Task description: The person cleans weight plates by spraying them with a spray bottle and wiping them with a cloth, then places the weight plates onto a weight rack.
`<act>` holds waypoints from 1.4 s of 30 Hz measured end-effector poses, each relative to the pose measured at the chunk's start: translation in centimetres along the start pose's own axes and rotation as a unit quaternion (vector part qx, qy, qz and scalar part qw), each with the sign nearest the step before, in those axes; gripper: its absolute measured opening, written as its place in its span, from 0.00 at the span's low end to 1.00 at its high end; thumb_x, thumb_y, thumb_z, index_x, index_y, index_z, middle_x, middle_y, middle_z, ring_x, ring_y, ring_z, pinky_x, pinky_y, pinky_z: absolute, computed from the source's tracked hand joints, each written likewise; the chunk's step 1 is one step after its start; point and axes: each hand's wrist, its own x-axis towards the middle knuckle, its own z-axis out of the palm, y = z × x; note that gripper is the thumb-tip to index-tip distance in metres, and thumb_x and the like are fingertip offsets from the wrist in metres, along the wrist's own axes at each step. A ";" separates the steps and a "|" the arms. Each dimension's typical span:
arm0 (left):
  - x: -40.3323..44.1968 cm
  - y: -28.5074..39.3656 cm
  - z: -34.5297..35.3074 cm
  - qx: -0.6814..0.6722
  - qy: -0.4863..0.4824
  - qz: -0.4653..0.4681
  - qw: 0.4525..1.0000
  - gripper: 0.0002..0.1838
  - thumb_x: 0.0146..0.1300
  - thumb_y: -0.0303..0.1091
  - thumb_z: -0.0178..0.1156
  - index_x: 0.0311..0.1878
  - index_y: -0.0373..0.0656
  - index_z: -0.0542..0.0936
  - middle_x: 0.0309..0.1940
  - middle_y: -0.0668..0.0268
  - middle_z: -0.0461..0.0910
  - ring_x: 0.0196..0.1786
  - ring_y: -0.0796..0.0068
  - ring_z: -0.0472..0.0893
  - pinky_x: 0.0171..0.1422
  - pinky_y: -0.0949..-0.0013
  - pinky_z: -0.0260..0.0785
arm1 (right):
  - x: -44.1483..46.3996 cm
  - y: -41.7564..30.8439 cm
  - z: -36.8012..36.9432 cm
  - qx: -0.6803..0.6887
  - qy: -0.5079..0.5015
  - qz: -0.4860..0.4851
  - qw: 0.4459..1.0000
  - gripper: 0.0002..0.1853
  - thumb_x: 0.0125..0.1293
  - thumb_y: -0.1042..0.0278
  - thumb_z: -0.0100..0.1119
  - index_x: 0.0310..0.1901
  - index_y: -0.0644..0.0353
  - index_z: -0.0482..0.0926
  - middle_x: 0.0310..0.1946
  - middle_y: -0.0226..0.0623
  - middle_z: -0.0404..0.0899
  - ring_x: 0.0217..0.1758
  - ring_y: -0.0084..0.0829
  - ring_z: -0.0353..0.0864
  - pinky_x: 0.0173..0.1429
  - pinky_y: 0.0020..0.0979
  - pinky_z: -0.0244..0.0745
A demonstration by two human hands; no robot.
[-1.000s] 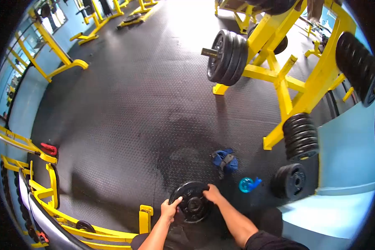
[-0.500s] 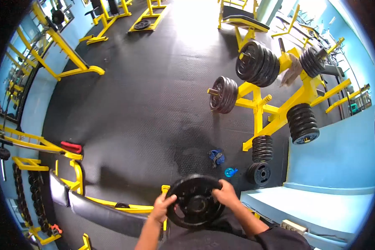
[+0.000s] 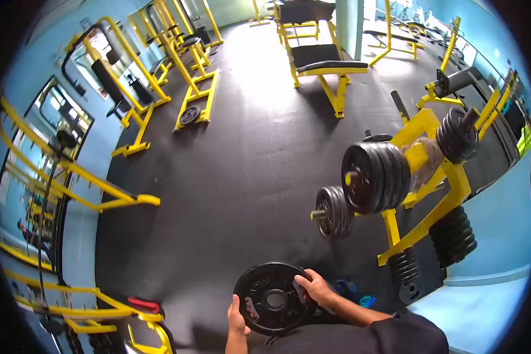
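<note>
A black weight plate (image 3: 275, 321) with a round centre hub is held up in front of my body, its face turned toward me. My left hand (image 3: 237, 318) grips its left edge, thumb on the near side. At the upper right, my right hand (image 3: 316, 288) is closed on the rim by a grip slot. Most fingers of both hands are hidden behind the plate.
To the right, a yellow plate rack (image 3: 426, 127) carries several black plates (image 3: 374, 178). A blue bottle (image 3: 367, 301) lies on the floor beside my right arm. Ahead stands a bench (image 3: 330, 68); yellow machines (image 3: 130, 88) and a mirror (image 3: 47, 147) line the left.
My view has tilted up, so the rack and floor items sit lower in the picture. The plate has tipped more upright, its face now showing more; both hands still hold it.
</note>
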 end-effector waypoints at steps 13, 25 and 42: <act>23.0 23.5 16.9 0.002 -0.126 0.052 0.991 0.26 0.72 0.60 0.54 0.40 0.42 0.77 0.22 0.69 0.73 0.20 0.74 0.74 0.27 0.65 0.73 | 21.0 -25.6 1.1 -0.028 0.048 -0.164 0.985 0.20 0.60 0.70 0.66 0.53 0.64 0.74 0.35 0.29 0.78 0.39 0.20 0.76 0.44 0.26 0.74; 44.1 36.7 43.9 0.191 -0.368 -0.099 0.905 0.26 0.70 0.62 0.52 0.36 0.45 0.76 0.19 0.69 0.70 0.19 0.73 0.72 0.26 0.68 0.70 | 31.0 -39.9 -4.1 0.124 0.344 -0.241 0.899 0.14 0.62 0.70 0.67 0.48 0.59 0.75 0.34 0.28 0.78 0.36 0.19 0.77 0.42 0.25 0.74; 51.3 26.2 89.6 0.399 -0.620 -0.089 0.670 0.40 0.72 0.72 0.41 0.35 0.37 0.77 0.16 0.65 0.72 0.17 0.72 0.73 0.23 0.70 0.67 | 38.4 -49.2 -29.3 0.251 0.666 -0.330 0.621 0.19 0.71 0.50 0.64 0.46 0.59 0.78 0.23 0.23 0.73 0.24 0.15 0.72 0.31 0.23 0.68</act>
